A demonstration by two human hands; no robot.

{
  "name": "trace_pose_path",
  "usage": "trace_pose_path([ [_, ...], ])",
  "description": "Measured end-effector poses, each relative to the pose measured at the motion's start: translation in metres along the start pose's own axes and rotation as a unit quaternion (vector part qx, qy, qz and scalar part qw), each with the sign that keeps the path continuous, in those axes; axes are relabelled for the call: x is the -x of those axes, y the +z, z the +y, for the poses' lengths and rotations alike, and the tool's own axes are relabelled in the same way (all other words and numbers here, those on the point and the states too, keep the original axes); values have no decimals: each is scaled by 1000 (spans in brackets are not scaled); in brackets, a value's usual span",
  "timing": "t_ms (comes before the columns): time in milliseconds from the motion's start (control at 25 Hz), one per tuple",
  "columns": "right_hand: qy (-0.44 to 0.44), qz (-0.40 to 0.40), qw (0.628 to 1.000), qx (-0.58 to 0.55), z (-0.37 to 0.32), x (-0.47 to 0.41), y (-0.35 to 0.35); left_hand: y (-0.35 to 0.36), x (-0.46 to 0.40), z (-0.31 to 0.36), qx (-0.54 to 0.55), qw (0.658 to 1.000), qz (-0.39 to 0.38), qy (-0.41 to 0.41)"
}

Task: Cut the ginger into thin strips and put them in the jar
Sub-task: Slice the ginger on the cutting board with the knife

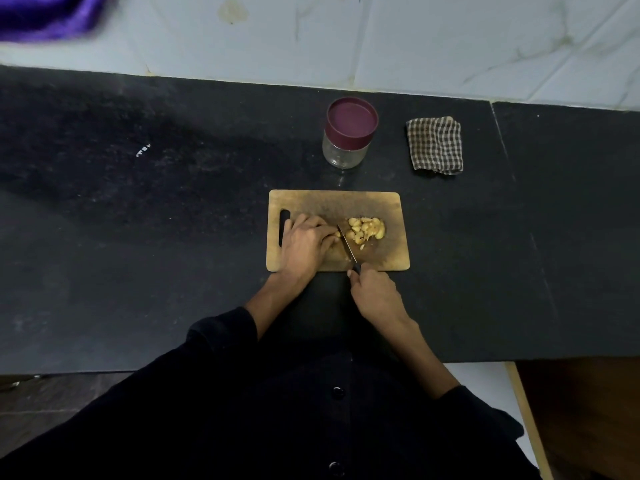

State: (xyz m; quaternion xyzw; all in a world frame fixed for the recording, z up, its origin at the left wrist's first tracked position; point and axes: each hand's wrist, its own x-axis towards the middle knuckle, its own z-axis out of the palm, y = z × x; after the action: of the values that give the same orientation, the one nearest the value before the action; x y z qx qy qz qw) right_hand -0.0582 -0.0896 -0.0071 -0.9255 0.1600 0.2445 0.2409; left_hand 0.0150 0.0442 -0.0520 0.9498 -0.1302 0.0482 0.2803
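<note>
A wooden cutting board (388,202) lies on the black counter. A pile of yellow cut ginger pieces (366,229) sits on its right half. My left hand (306,242) pinches a small piece of ginger (337,234) with curled fingertips, just left of the knife blade. My right hand (375,294) grips the handle of a small knife (347,246) at the board's near edge; the blade points away from me, between the held piece and the pile. A clear glass jar (344,152) with a maroon lid (352,118) on it stands behind the board.
A folded brown-and-white checked cloth (435,145) lies right of the jar. A white tiled wall rises behind the black counter (138,220). Something purple (48,15), blurred, shows at the top left corner.
</note>
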Motion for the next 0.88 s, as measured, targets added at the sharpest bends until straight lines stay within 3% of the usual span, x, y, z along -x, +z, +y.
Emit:
trace_pose_path([
  [400, -25, 24, 998, -53, -6, -5, -7, -9, -1, -5, 32, 997, -69, -10],
  [880, -22, 12, 1000, -6, -18, -11, -3, -6, 2, 0, 29, 999, -38, -24],
])
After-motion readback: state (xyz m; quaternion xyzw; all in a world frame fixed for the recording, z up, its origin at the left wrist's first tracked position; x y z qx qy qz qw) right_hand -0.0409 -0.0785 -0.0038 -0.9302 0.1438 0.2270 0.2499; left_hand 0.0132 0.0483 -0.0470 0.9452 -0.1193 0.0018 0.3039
